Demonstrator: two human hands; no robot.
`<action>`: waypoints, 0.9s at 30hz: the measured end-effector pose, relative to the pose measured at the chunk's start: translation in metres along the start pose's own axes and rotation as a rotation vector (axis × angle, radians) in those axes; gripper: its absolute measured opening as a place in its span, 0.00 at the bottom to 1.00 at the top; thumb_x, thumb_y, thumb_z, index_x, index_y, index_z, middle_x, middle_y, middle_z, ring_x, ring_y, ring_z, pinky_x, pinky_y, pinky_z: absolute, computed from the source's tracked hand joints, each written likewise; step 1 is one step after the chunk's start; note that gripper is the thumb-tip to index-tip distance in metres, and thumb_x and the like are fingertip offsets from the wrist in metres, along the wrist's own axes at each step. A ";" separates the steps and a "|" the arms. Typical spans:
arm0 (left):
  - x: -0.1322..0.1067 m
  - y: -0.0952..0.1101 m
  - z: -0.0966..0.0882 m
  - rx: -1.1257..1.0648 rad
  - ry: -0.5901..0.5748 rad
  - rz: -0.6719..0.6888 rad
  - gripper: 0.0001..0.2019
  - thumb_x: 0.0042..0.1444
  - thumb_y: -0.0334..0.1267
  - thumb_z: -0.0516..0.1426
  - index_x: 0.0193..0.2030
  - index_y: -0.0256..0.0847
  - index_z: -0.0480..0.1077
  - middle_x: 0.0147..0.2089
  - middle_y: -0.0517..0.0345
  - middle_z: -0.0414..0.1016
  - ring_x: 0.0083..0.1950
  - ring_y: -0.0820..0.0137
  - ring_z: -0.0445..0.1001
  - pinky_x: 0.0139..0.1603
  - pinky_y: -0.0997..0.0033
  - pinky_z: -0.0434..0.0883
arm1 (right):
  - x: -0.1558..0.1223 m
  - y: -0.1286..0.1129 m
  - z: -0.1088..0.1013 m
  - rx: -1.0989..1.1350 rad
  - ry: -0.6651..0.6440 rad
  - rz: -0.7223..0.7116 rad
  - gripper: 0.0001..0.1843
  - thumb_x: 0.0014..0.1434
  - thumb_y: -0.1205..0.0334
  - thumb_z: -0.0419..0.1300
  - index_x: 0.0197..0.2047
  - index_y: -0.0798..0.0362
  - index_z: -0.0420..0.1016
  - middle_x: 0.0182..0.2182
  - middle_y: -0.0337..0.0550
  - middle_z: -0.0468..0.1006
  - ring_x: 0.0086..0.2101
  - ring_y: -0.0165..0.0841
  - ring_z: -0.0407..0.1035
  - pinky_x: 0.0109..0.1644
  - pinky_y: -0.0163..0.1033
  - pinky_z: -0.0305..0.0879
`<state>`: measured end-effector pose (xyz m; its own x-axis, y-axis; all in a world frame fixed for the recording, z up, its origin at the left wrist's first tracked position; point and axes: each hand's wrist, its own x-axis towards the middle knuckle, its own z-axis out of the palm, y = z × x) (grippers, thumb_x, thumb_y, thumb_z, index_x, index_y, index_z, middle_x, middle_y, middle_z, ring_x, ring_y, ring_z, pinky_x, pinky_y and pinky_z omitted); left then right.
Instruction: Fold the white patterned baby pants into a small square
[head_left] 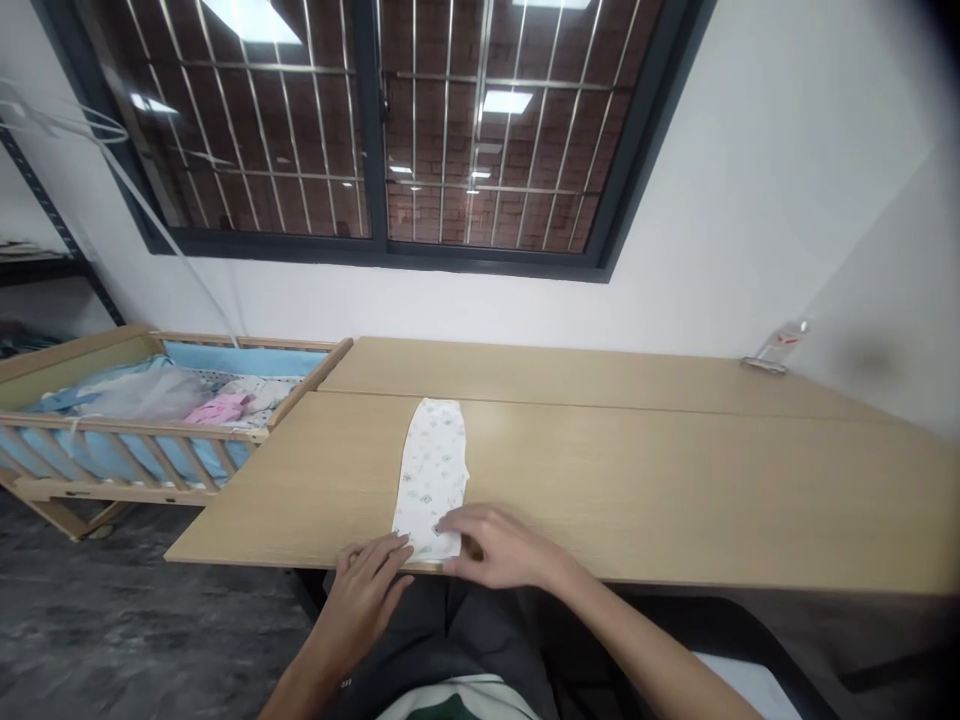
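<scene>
A small white baby garment point(433, 470) with a faint print lies folded into a narrow strip on the wooden table point(637, 480), running from the near edge towards the wall. My left hand point(367, 590) rests at the table's near edge, its fingertips touching the garment's near left corner. My right hand point(495, 545) lies on the near right corner, fingers curled down and pressing the cloth. Both hands sit at the strip's near end.
A wooden crib point(142, 420) with blue lining, pink and white clothes stands left of the table. A small clear bottle point(780, 347) lies at the far right by the wall. A barred window is above; a dark shelf stands far left.
</scene>
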<state>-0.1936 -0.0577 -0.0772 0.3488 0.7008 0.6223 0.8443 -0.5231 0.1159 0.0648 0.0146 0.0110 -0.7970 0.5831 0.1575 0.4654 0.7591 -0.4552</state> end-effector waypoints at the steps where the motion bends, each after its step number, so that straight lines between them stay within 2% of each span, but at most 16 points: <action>1: -0.001 -0.001 -0.001 -0.012 0.005 0.014 0.14 0.70 0.33 0.50 0.58 0.47 0.71 0.56 0.53 0.79 0.57 0.64 0.76 0.55 0.62 0.63 | -0.009 -0.001 0.008 -0.025 0.009 -0.002 0.27 0.63 0.50 0.65 0.63 0.50 0.73 0.62 0.52 0.73 0.60 0.46 0.68 0.65 0.48 0.63; 2: -0.001 -0.002 -0.002 -0.023 0.011 0.033 0.15 0.70 0.31 0.50 0.57 0.47 0.71 0.54 0.53 0.80 0.56 0.65 0.77 0.55 0.63 0.63 | -0.017 -0.001 0.016 -0.058 0.025 -0.011 0.27 0.63 0.52 0.65 0.63 0.50 0.72 0.64 0.52 0.71 0.63 0.46 0.65 0.67 0.49 0.61; 4: -0.002 -0.001 -0.004 -0.053 0.013 0.092 0.17 0.69 0.27 0.49 0.57 0.47 0.71 0.51 0.55 0.81 0.53 0.67 0.78 0.53 0.65 0.64 | -0.028 -0.004 0.029 -0.135 0.071 -0.031 0.20 0.67 0.61 0.59 0.61 0.51 0.73 0.64 0.52 0.71 0.64 0.45 0.64 0.68 0.51 0.60; 7: -0.002 0.006 -0.013 -0.122 -0.010 0.159 0.18 0.68 0.25 0.49 0.58 0.45 0.70 0.47 0.56 0.82 0.46 0.69 0.79 0.53 0.65 0.65 | -0.036 -0.016 0.027 -0.187 0.101 -0.029 0.18 0.71 0.69 0.49 0.56 0.51 0.75 0.53 0.51 0.80 0.55 0.41 0.73 0.64 0.50 0.64; 10: 0.005 0.017 -0.030 -0.231 -0.010 0.123 0.15 0.69 0.29 0.50 0.60 0.44 0.67 0.47 0.55 0.81 0.45 0.68 0.78 0.55 0.63 0.66 | -0.042 -0.035 0.001 -0.103 0.055 0.051 0.14 0.73 0.63 0.50 0.54 0.49 0.74 0.43 0.47 0.82 0.47 0.40 0.76 0.53 0.44 0.70; 12: 0.016 0.023 -0.042 -0.297 -0.016 0.089 0.13 0.70 0.31 0.51 0.58 0.45 0.68 0.44 0.57 0.81 0.42 0.68 0.77 0.52 0.64 0.67 | -0.044 -0.046 -0.021 -0.023 0.047 0.102 0.13 0.73 0.57 0.51 0.54 0.47 0.74 0.42 0.46 0.82 0.46 0.39 0.76 0.49 0.41 0.71; 16: 0.057 0.019 -0.059 -0.289 0.007 0.094 0.09 0.71 0.33 0.50 0.49 0.45 0.70 0.37 0.59 0.79 0.37 0.68 0.75 0.45 0.66 0.67 | -0.037 -0.049 -0.052 0.096 0.137 0.124 0.14 0.74 0.53 0.51 0.53 0.46 0.73 0.45 0.44 0.80 0.47 0.38 0.74 0.50 0.41 0.69; 19: 0.099 0.004 -0.058 -0.216 0.019 0.099 0.09 0.71 0.35 0.49 0.47 0.44 0.71 0.41 0.56 0.80 0.42 0.66 0.76 0.47 0.64 0.67 | -0.017 -0.030 -0.065 0.174 0.267 0.080 0.13 0.73 0.54 0.53 0.51 0.48 0.75 0.47 0.46 0.78 0.48 0.37 0.72 0.53 0.42 0.68; 21: 0.130 -0.009 -0.051 -0.158 -0.026 0.056 0.11 0.72 0.38 0.49 0.46 0.44 0.72 0.44 0.55 0.79 0.46 0.65 0.75 0.49 0.63 0.67 | 0.004 -0.008 -0.069 0.198 0.362 0.082 0.12 0.71 0.54 0.55 0.49 0.49 0.76 0.46 0.47 0.77 0.46 0.37 0.72 0.53 0.42 0.68; 24: 0.175 -0.028 -0.030 -0.051 -0.167 -0.093 0.13 0.72 0.41 0.48 0.47 0.44 0.74 0.48 0.53 0.78 0.50 0.63 0.74 0.53 0.63 0.67 | 0.041 0.036 -0.066 0.220 0.470 0.182 0.11 0.67 0.56 0.59 0.47 0.52 0.78 0.44 0.48 0.78 0.41 0.37 0.72 0.48 0.43 0.70; 27: 0.208 -0.041 -0.002 0.027 -0.287 -0.188 0.15 0.71 0.37 0.47 0.48 0.40 0.75 0.50 0.48 0.77 0.53 0.61 0.74 0.56 0.62 0.66 | 0.074 0.084 -0.052 0.280 0.554 0.335 0.11 0.64 0.59 0.60 0.47 0.54 0.77 0.43 0.49 0.79 0.38 0.35 0.73 0.45 0.42 0.71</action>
<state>-0.1564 0.1089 0.0492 0.2834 0.8935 0.3484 0.9136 -0.3620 0.1851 0.0649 0.1367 0.0303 -0.2799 0.8905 0.3588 0.4753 0.4532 -0.7541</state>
